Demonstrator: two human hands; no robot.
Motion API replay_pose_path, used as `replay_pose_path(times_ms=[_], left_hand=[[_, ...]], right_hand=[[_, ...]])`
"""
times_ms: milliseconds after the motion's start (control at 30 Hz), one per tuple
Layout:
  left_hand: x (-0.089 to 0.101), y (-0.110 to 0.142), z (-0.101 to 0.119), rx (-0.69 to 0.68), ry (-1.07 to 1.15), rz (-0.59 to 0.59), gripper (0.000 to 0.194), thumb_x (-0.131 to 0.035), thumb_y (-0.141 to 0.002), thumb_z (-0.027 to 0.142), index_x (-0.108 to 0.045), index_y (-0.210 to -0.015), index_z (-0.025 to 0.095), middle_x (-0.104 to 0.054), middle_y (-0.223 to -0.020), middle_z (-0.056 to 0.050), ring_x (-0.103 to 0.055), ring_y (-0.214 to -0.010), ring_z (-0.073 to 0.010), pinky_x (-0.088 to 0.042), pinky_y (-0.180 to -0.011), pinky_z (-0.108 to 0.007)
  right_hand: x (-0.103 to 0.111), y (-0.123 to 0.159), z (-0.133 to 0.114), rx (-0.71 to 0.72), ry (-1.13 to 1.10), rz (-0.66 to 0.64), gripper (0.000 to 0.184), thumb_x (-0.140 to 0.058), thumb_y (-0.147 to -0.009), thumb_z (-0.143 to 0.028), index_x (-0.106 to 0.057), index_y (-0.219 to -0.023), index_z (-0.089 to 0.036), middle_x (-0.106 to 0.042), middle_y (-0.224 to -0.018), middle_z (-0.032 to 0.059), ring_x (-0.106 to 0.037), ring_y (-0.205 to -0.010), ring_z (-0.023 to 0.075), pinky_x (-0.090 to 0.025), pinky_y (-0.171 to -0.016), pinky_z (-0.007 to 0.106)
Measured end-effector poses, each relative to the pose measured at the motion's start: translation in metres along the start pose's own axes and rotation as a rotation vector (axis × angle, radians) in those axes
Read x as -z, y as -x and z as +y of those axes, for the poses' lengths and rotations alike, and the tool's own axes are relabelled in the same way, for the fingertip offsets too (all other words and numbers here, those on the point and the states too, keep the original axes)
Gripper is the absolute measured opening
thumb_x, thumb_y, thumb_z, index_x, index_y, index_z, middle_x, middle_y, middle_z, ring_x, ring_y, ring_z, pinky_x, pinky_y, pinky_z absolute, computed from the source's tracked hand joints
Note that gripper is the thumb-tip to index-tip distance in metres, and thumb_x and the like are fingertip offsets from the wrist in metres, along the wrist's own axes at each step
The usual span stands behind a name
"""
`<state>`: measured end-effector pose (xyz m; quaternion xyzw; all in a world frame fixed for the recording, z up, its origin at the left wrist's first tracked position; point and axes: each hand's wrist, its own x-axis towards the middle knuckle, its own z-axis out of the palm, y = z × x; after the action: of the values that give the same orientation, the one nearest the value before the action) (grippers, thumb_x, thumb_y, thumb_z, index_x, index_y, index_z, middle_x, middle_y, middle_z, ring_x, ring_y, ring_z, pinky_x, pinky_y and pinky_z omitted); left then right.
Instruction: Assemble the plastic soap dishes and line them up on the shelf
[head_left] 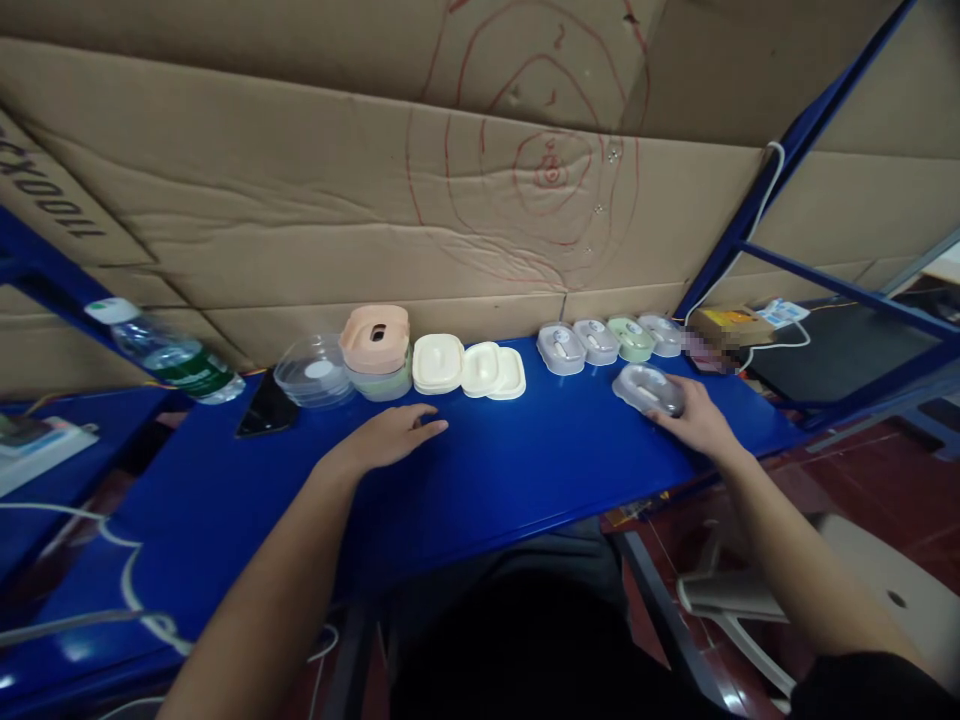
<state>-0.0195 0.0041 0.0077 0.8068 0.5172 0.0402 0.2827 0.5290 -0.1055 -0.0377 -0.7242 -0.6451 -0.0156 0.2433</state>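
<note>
My right hand (697,415) is closed around the right end of a small translucent grey lidded container (646,388), which is tilted near the table's right side. Behind it stands a row of similar small containers: a clear one (561,348), another clear one (596,341), a green one (630,338) and a last clear one (661,335). My left hand (397,435) hovers low or rests on the blue table (480,480), with thumb and fingers apart and nothing between them. Nearest to it are cream square lids (438,362) and a pink-lidded container (376,340).
Clear round containers (311,372), a black phone (268,405) and a water bottle (176,355) stand or lie at the left. A cardboard wall (300,200) closes off the back. At the right are a box (731,325), a white cable and a plastic chair (847,570).
</note>
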Motion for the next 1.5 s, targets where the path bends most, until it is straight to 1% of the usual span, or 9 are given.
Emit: replay_pose_path(times_ms=[133,467,700,867,1033,1133,1300,1367,1500], left_hand=[[0.000,-0.002,-0.002,-0.002,0.014,0.004,0.085,-0.045,-0.088,0.078,-0.060,-0.142,0.014,-0.078,-0.106,-0.013,-0.073,-0.098,-0.0315,-0.052,-0.083,-0.038],[-0.002,-0.003,-0.007,-0.015,0.005,0.005,0.085,-0.046,-0.089,0.077,-0.060,-0.143,0.014,-0.078,-0.105,-0.012,-0.072,-0.096,-0.0306,-0.050,-0.081,-0.036],[0.001,0.000,-0.007,-0.043,0.018,0.058,0.077,-0.047,-0.091,0.073,-0.062,-0.140,0.016,-0.076,-0.091,-0.007,-0.070,-0.082,-0.0259,-0.047,-0.070,-0.033],[0.001,-0.002,-0.008,-0.134,0.020,0.225,0.059,-0.052,-0.094,0.061,-0.069,-0.129,0.016,-0.071,-0.081,-0.004,-0.064,-0.071,-0.0203,-0.043,-0.065,-0.031],[0.004,0.001,-0.006,-0.200,0.057,0.539,0.040,-0.056,-0.096,0.050,-0.074,-0.113,0.019,-0.071,-0.075,-0.003,-0.062,-0.067,-0.0168,-0.043,-0.064,-0.029],[0.007,0.002,-0.009,-0.164,0.028,0.639,0.035,-0.057,-0.097,0.046,-0.075,-0.110,0.019,-0.072,-0.077,-0.003,-0.063,-0.069,-0.0167,-0.043,-0.066,-0.029],[0.004,-0.003,-0.016,-0.147,-0.056,0.577,0.034,-0.056,-0.098,0.045,-0.076,-0.108,0.021,-0.074,-0.082,-0.004,-0.065,-0.074,-0.0181,-0.043,-0.068,-0.030],[0.000,-0.006,-0.016,-0.155,-0.064,0.529,0.036,-0.055,-0.098,0.048,-0.075,-0.110,0.021,-0.075,-0.086,-0.005,-0.066,-0.077,-0.0188,-0.045,-0.070,-0.031],[-0.012,-0.011,-0.009,-0.185,-0.086,0.422,0.036,-0.056,-0.097,0.048,-0.074,-0.113,0.022,-0.076,-0.089,-0.004,-0.069,-0.084,-0.0205,-0.049,-0.077,-0.032]], right_hand=[[0.008,-0.001,0.026,-0.217,0.105,0.108,0.086,-0.070,-0.081,-0.066,-0.048,-0.149,-0.018,-0.052,-0.147,0.0249,-0.057,-0.130,0.0446,-0.050,-0.101,0.056],[0.011,-0.029,0.027,-0.341,0.216,0.175,0.080,-0.067,-0.083,-0.055,-0.049,-0.149,-0.012,-0.048,-0.149,0.0336,-0.056,-0.126,0.0470,-0.044,-0.096,0.057],[0.006,-0.041,0.021,-0.298,0.285,0.254,0.084,-0.070,-0.083,-0.061,-0.053,-0.145,-0.007,-0.041,-0.152,0.0410,-0.034,-0.146,0.0532,-0.029,-0.105,0.070],[-0.009,-0.050,-0.030,-0.068,0.250,0.306,0.078,-0.067,-0.087,-0.062,-0.057,-0.143,-0.010,-0.041,-0.156,0.0355,-0.031,-0.148,0.0513,-0.026,-0.112,0.069],[-0.026,-0.062,-0.117,0.234,0.150,0.272,0.075,-0.064,-0.088,-0.067,-0.058,-0.143,-0.017,-0.042,-0.160,0.0240,-0.031,-0.151,0.0462,-0.029,-0.117,0.067],[-0.038,-0.068,-0.174,0.443,0.030,0.189,0.068,-0.062,-0.090,-0.064,-0.060,-0.140,-0.017,-0.046,-0.158,0.0213,-0.037,-0.149,0.0432,-0.031,-0.119,0.064],[-0.074,-0.078,-0.241,0.650,-0.060,-0.063,0.068,-0.066,-0.088,-0.062,-0.060,-0.141,-0.019,-0.051,-0.156,0.0193,-0.044,-0.144,0.0432,-0.035,-0.118,0.064],[-0.090,-0.081,-0.250,0.639,-0.063,-0.100,0.074,-0.071,-0.086,-0.062,-0.057,-0.145,-0.020,-0.049,-0.158,0.0191,-0.043,-0.146,0.0446,-0.035,-0.118,0.064],[-0.112,-0.081,-0.246,0.610,-0.107,-0.123,0.067,-0.069,-0.090,-0.054,-0.054,-0.148,-0.024,-0.045,-0.161,0.0159,-0.044,-0.147,0.0409,-0.040,-0.117,0.062]])
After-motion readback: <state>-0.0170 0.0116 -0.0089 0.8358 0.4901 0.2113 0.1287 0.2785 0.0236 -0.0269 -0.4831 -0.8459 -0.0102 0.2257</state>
